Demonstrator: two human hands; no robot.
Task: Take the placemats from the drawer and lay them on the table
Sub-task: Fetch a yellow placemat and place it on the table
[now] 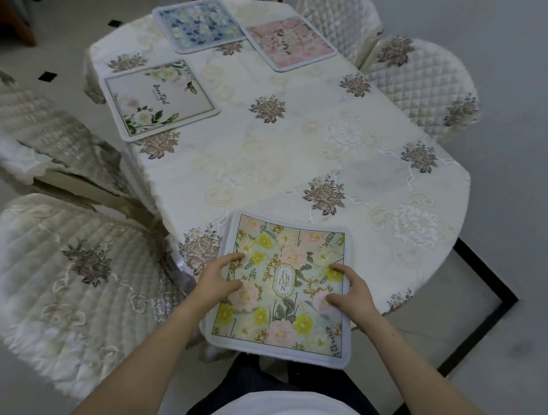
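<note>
A yellow and pink floral placemat (289, 272) marked "GARDEN" lies at the near end of the table (301, 151), and its near edge hangs past the table's rim. My left hand (218, 276) grips its left edge and my right hand (349, 292) grips its right edge, with curled fingers on top of the mat. Three more placemats lie flat farther off: a white one with green leaves (159, 99) on the left, a blue floral one (199, 24) at the far end, and a pink floral one (290, 43) beside it.
An embroidered cream tablecloth covers the oval table. Quilted chairs stand around it: two on the left (69, 278) (39, 135) and two at the far right (424, 85) (339, 15). The floor to the right has a black border line (480, 319).
</note>
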